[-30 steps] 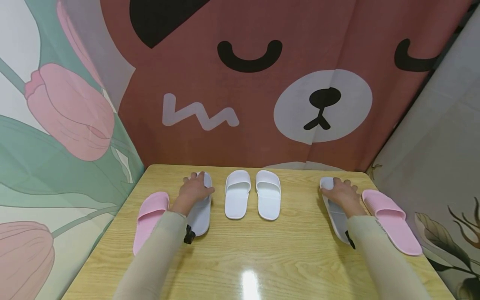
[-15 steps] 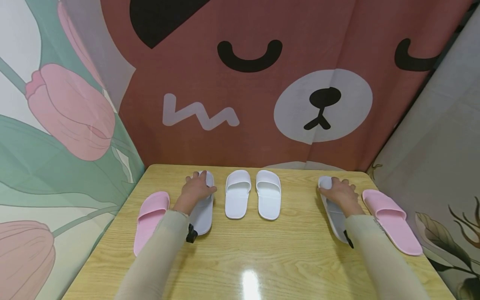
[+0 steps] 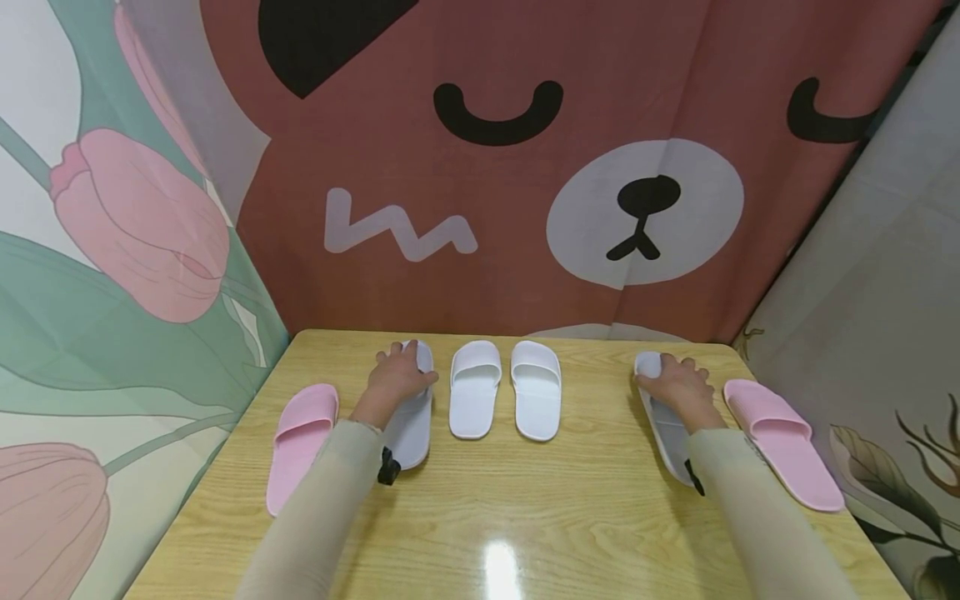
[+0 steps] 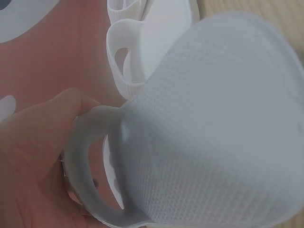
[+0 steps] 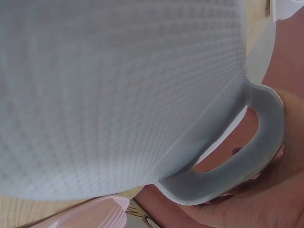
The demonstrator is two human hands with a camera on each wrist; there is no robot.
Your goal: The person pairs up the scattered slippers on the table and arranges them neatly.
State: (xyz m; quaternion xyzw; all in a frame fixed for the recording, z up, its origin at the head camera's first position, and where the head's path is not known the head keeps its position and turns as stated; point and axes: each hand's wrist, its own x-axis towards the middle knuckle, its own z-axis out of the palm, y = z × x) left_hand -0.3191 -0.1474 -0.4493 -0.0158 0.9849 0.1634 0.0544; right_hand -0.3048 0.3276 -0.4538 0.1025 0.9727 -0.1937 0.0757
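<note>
My left hand (image 3: 395, 377) grips a grey slipper (image 3: 412, 433) over its strap, just left of the white pair. In the left wrist view, the thumb lies along the outside of that slipper's strap (image 4: 78, 156), and most fingers are hidden. On the right, my right hand (image 3: 681, 387) holds the other grey slipper (image 3: 666, 429) by the strap (image 5: 266, 133), with the slipper tilted. Between the hands stand two white slippers (image 3: 474, 404) (image 3: 537, 408), side by side with toes toward the back.
One pink slipper (image 3: 296, 450) lies at the left of the wooden table (image 3: 570, 508), partly behind the left sleeve. Another pink slipper (image 3: 798, 454) lies at the right edge, angled outward. A printed bear curtain (image 3: 510, 292) hangs along the back edge.
My left hand has brought its grey slipper a little to the right, closer to the white pair. The right hand and its grey slipper have shifted slightly left.
</note>
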